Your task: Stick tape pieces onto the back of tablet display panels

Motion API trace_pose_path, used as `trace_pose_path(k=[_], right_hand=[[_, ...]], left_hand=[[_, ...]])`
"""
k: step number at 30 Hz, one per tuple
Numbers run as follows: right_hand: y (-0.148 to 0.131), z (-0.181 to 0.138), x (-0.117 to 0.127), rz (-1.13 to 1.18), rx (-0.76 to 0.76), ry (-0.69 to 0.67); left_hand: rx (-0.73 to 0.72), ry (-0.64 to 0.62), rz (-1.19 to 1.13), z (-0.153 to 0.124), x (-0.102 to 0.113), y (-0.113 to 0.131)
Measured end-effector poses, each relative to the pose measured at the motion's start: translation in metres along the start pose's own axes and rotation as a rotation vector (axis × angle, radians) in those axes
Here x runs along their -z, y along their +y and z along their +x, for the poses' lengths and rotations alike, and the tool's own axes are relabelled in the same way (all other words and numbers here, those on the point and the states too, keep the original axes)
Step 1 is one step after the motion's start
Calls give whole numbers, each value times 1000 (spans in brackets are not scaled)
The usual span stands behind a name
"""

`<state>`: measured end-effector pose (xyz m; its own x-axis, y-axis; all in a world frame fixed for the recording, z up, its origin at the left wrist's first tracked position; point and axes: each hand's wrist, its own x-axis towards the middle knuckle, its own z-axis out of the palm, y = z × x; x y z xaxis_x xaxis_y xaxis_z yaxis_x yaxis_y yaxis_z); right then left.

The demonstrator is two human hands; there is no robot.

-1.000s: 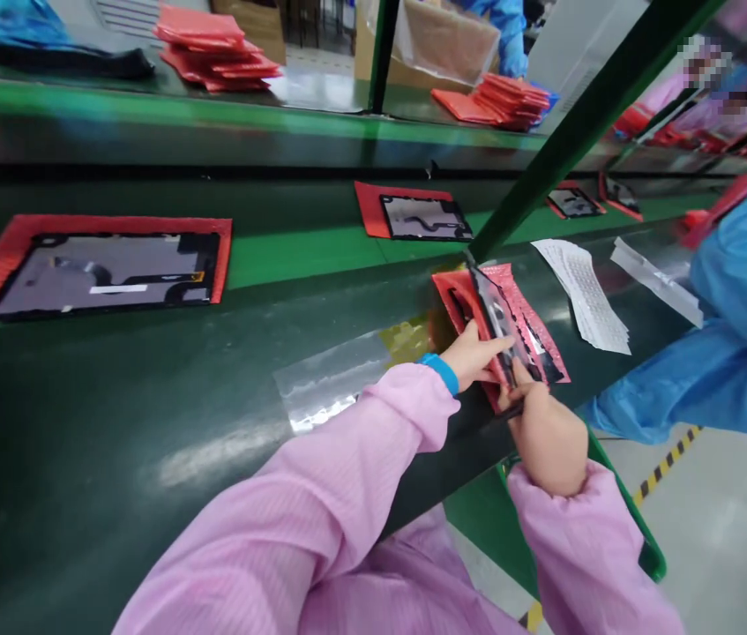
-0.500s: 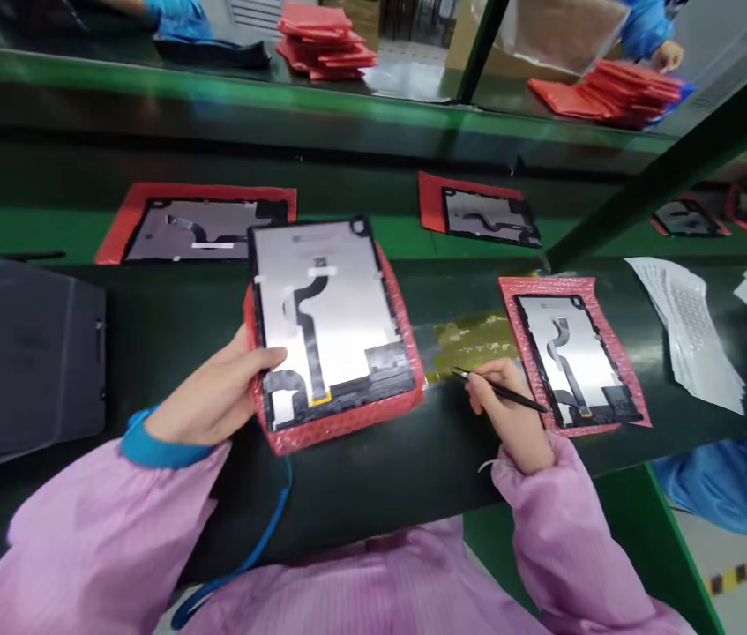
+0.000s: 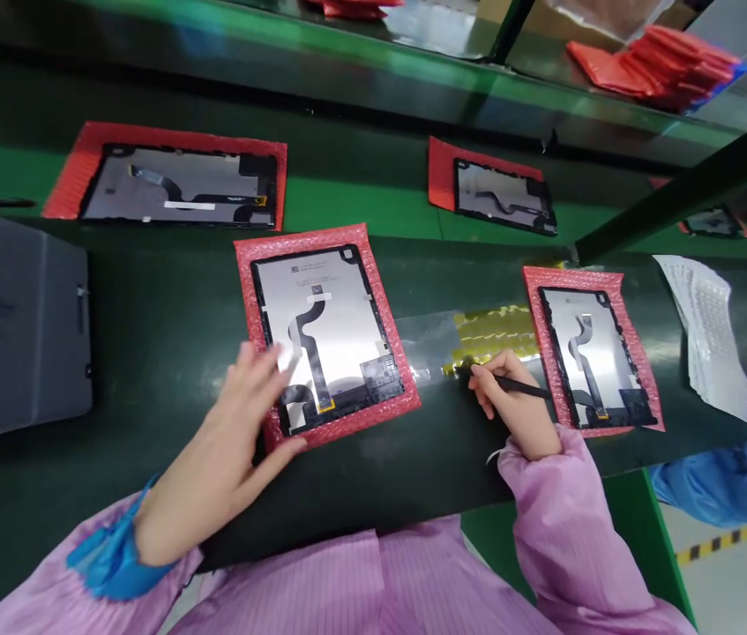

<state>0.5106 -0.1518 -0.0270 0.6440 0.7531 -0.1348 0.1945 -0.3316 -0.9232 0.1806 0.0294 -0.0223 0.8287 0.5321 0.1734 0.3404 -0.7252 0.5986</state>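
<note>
In the head view, a tablet screen panel [image 3: 347, 326], silvery back up with a dark flex cable, lies on a pink bubble-wrap bag [image 3: 384, 408] on the dark bench. My left hand [image 3: 234, 432] is open, its fingers spread over the panel's lower left edge. My right hand [image 3: 511, 401] is closed on black tweezers [image 3: 522, 387]. Their tips meet the near left end of the amber tape strips [image 3: 496, 328], which sit on a clear film [image 3: 422, 331]. Just right of that hand, a second screen panel [image 3: 601, 348] rests on another pink bag [image 3: 644, 401].
Two more panels on red bags, a left one [image 3: 181, 190] and a right one [image 3: 505, 198], lie along the green back strip. A grey case [image 3: 16, 326] stands at left. Paper sheets [image 3: 707, 335] and a co-worker's blue sleeve [image 3: 723, 481] are at right. A green post [image 3: 677, 194] slants across.
The panel and bag, held up in my left hand before, now lie on the bench. My left hand has let go and opened. My right hand keeps the tweezers at the tape.
</note>
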Motion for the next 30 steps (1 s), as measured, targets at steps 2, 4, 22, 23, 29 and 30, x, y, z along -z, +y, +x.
trace_pose_path(k=[2, 4, 22, 23, 29, 30], right_hand=[[-3, 2, 0, -6, -34, -26], [-5, 3, 1, 3, -61, -30], [-42, -36, -100, 338, 35, -301], [-43, -36, -107, 330, 23, -327], [-43, -31, -121, 264, -39, -355], [-43, -31, -121, 261, -41, -355]], left_hand=[[-168, -117, 127, 0, -5, -10], [-232, -158, 196, 2, -11, -19], [-198, -181, 26, -6, -10, -21], [-212, -185, 38, -6, -11, -21], [-236, -165, 47, -5, -15, -21], [-233, -164, 39, -5, -15, -21]])
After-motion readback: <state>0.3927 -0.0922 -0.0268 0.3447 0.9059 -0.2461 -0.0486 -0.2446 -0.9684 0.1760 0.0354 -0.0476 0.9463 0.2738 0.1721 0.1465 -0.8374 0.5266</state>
